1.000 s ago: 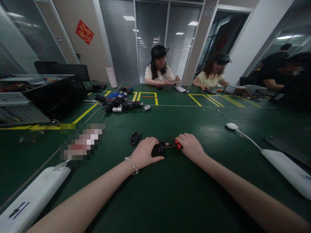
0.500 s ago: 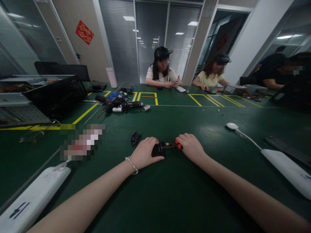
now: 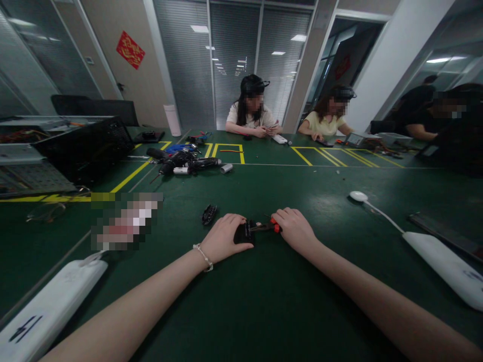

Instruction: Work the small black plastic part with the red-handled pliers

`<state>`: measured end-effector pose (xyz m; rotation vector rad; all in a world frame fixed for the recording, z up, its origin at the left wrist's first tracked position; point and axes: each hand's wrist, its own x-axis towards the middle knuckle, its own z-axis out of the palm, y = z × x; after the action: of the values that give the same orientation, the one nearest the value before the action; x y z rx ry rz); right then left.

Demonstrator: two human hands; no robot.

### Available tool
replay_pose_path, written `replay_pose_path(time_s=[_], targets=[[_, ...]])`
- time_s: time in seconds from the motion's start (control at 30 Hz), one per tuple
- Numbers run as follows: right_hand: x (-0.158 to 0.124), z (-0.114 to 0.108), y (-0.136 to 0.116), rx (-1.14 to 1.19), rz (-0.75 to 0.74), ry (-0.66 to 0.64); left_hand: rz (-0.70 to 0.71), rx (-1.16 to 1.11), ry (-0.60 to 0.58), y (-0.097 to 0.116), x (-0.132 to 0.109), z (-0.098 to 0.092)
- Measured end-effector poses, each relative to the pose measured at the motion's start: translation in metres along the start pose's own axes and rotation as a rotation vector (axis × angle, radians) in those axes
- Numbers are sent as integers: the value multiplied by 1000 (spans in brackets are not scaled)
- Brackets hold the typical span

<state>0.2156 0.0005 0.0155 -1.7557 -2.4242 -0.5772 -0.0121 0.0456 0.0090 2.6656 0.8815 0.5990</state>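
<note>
My left hand (image 3: 223,235) is closed around the near and far edges of a small flat black part (image 3: 245,233), thumb on the near side, holding it on the green table. Red-handled pliers (image 3: 264,228) reach in from the right, their dark jaws touching or nearly touching the part's right edge. My right hand (image 3: 294,227) is wrapped round the red handles, which are mostly hidden under the fingers. Just beyond my left hand lies another small black piece (image 3: 209,214) with a ridged, open shape. What the jaws grip is too small to tell.
A heap of tools and cables (image 3: 181,162) lies ahead to the left, beside a black computer case (image 3: 83,151). White power banks flank my arms, one at left (image 3: 56,301) and one at right (image 3: 441,266). Glasses (image 3: 47,212) rest far left. Several people sit across the green table (image 3: 271,186).
The whole view has shifted very slightly to the left. Both hands keep their holds on the black part and the pliers, with no clear movement against the table.
</note>
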Motion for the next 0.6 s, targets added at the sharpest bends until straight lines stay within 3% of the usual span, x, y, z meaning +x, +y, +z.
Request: replay_pose_path(time_s=[0.6], targets=[[1,-3,0,2,1,-18,-38,-12,-18,4,1,-3]])
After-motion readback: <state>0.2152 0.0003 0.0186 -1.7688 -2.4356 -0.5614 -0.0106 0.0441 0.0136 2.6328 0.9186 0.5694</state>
